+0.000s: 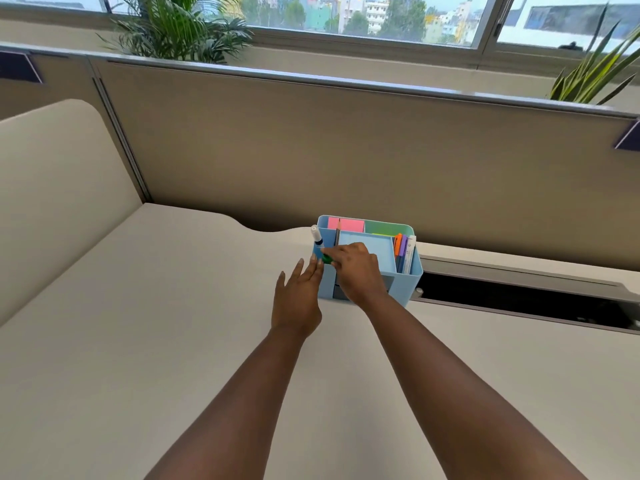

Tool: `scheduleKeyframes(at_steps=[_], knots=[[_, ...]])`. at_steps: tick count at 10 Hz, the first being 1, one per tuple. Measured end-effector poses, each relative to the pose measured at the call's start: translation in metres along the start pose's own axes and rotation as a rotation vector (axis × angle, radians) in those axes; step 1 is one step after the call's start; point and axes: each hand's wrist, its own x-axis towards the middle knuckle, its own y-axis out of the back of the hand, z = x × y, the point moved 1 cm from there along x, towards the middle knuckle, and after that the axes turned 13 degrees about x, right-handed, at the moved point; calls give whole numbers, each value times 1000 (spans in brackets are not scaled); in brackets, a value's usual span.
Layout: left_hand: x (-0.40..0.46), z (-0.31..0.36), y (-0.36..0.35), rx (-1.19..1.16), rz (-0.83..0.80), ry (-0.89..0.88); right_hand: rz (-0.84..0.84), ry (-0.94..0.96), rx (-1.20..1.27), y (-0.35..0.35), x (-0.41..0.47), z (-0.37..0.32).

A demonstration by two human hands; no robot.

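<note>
A light blue desk organizer (412, 275) stands on the beige desk (138, 323). Its back slots hold pink (346, 224) and green sticky notes (382, 229). A pencil (337, 233) stands upright in it, and orange and purple pens (401, 247) sit in the right slot. A white-capped blue marker (316, 237) stands in the left side pocket. My right hand (356, 271) pinches a small green object (326, 258) at the organizer's left front corner. My left hand (298, 299) lies with fingers straight, fingertips touching the organizer's left side.
A tan partition panel (311, 143) runs behind the desk, with a cream side divider (52, 188) at the left. A dark cable slot (519, 297) opens in the desk to the right of the organizer. Potted plants (180, 29) stand by the window.
</note>
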Motion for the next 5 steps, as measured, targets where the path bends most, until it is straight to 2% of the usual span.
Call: scheduleKeyframes(at_steps=[1,3,5], knots=[[1,1,4,33,-45,-4,-24,-39,25,3,-5,3],[4,-2,23,128,-103,-49,40,5,39,33,-17,11],[3,26,74,146,117,-108,135,37,7,88,-30,9]])
